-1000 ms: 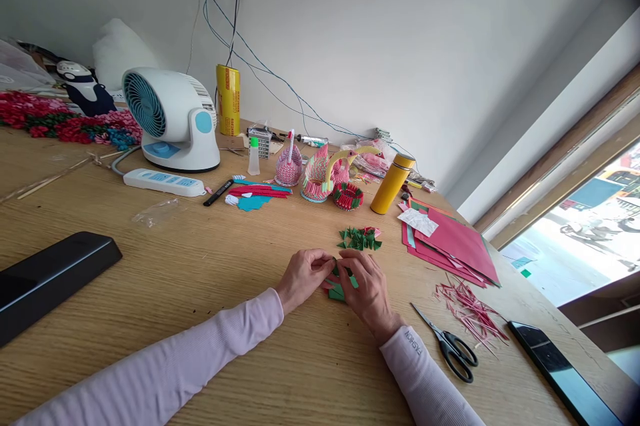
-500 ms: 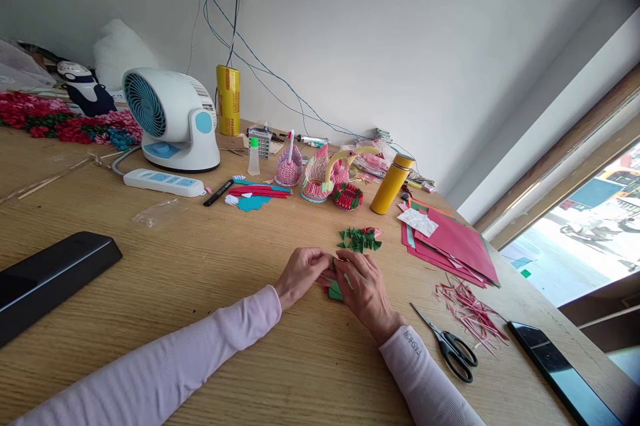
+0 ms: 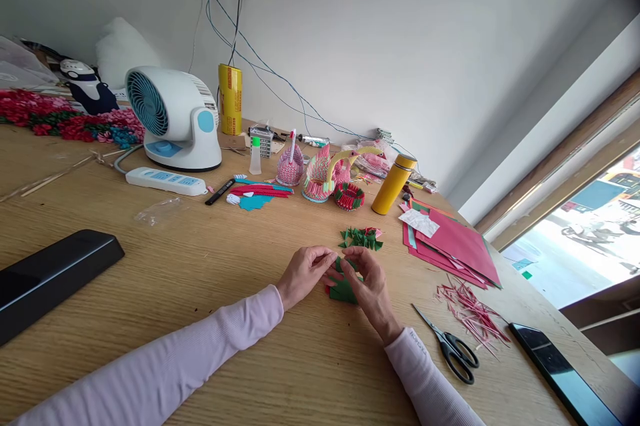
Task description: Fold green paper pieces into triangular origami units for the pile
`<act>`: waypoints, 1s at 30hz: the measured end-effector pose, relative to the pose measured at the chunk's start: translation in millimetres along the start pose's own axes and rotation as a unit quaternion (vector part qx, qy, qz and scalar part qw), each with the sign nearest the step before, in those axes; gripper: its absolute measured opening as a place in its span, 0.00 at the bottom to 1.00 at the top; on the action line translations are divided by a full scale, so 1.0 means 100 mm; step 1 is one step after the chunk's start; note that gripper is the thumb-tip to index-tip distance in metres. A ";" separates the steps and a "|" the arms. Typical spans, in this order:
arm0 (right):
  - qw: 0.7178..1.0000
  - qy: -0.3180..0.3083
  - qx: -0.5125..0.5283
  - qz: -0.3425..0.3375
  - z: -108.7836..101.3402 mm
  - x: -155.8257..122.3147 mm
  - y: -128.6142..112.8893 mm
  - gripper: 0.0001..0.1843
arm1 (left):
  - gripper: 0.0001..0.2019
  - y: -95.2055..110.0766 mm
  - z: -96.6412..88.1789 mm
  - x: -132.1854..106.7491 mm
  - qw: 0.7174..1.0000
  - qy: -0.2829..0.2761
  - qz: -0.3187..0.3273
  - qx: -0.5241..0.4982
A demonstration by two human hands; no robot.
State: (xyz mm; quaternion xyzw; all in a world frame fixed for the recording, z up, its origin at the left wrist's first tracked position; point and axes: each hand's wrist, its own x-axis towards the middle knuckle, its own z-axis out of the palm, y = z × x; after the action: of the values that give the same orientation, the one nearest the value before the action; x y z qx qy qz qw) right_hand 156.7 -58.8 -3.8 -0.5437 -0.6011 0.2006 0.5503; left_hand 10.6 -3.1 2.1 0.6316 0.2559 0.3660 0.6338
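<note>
My left hand point(image 3: 306, 274) pinches a small piece of green paper point(image 3: 339, 265) at its left side, thumb and forefinger together. On the other side of that paper, my right hand point(image 3: 371, 289) holds it between thumb and fingertips; its exact fold is partly hidden. Under the hands, green paper slips point(image 3: 344, 290) lie on the table with a bit of red showing at their left edge. Just beyond my fingers sits a small pile of folded green paper pieces point(image 3: 361, 238), with some pink at its right end.
Black-handled scissors point(image 3: 453, 349) and red paper strips point(image 3: 473, 313) lie to the right, near a phone point(image 3: 555, 363). Red paper sheets point(image 3: 463, 246) and a yellow flask point(image 3: 394, 185) stand behind them. Folded-paper swans point(image 3: 317, 176), a fan point(image 3: 175, 119) and a power strip point(image 3: 165, 181) are farther back.
My right hand has turned and its fingers have lifted apart somewhat, so more of the held green paper and the slips beneath shows. The left hand stays nearly in place.
</note>
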 end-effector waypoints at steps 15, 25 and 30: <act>0.990 -0.075 0.114 0.024 -0.05 0.02 0.07 0.14 | 0.16 0.09 -0.02 0.00 0.996 -0.027 -0.065 -0.046; 0.994 -0.077 0.079 0.012 -0.08 0.03 0.05 0.14 | 0.17 0.09 0.00 0.00 0.995 -0.041 -0.073 -0.047; 0.994 -0.072 0.081 0.025 -0.06 0.03 0.05 0.16 | 0.16 0.05 0.00 0.00 0.997 -0.025 -0.050 -0.051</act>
State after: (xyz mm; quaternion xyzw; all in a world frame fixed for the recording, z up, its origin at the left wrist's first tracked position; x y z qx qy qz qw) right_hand 164.9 -57.0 -4.3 -0.4966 -0.6070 0.3006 0.5427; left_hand 9.9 -3.1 6.6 0.5940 0.2526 0.3300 0.6888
